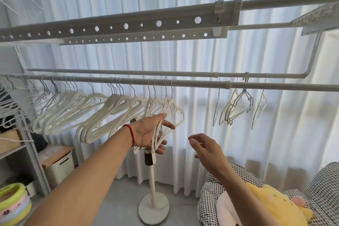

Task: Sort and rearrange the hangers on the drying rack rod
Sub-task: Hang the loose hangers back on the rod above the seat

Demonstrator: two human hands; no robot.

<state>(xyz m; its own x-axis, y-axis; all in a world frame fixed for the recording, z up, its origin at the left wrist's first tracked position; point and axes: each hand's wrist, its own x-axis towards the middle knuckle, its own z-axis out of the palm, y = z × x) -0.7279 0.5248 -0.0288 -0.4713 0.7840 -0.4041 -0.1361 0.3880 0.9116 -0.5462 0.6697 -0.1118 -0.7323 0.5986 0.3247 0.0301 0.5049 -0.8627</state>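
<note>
Head view: left hand [149, 134] seemingly grips white hangers [166, 115]; right hand [203, 149] relaxed, empty.

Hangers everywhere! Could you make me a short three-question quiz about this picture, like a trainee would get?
1. True or false: the left hand holds white hangers that hang on the front rod.
2. What is the right hand holding?
A. a hanger
B. nothing
C. the rod
3. Fill in: the smaller group of hangers, at the right, hangs on the ____ rod.

Key:
1. True; its fingers curl round their lower parts.
2. B; it hangs in the air, fingers loosely curled.
3. Back.
</note>
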